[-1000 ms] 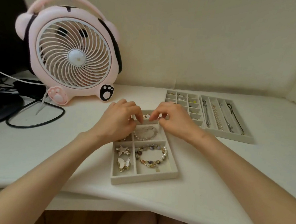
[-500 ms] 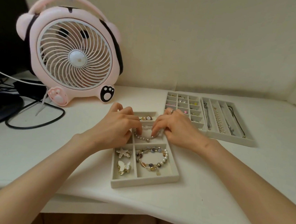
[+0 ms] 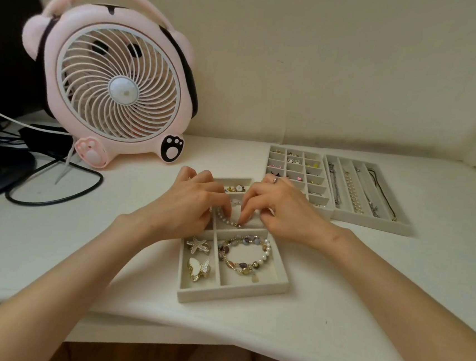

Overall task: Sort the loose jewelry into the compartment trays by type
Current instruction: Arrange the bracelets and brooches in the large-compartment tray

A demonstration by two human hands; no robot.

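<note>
both hands have dropped from the far compartment onto the middle one since a second ago, and the pearl bracelet (image 3: 228, 221) that lay flat there is now being worked between them. it sits in the middle right compartment of the near tray (image 3: 231, 294). what shows is a short curve of small white pearls with a gold bit at its low end, and the rest is hidden under fingers. the left hand (image 3: 188, 204) curls over its left end and the right hand (image 3: 280, 210) pinches down by the gold bit, so both look to be gripping it, probably settling it in place.

most of the sorting looks done. a mixed bead bracelet (image 3: 245, 255) fills the front right compartment, a starfish clip (image 3: 197, 244) and a butterfly clip (image 3: 199, 269) share the front left one, and small gold pieces (image 3: 235, 188) lie at the back. behind, the grid tray (image 3: 303, 169) holds earrings and the slotted tray (image 3: 372, 224) holds chains. every piece i can see already lies in a tray, so little seems left. a pink bear fan (image 3: 117, 90) stands far left on the white table (image 3: 338, 277).
</note>
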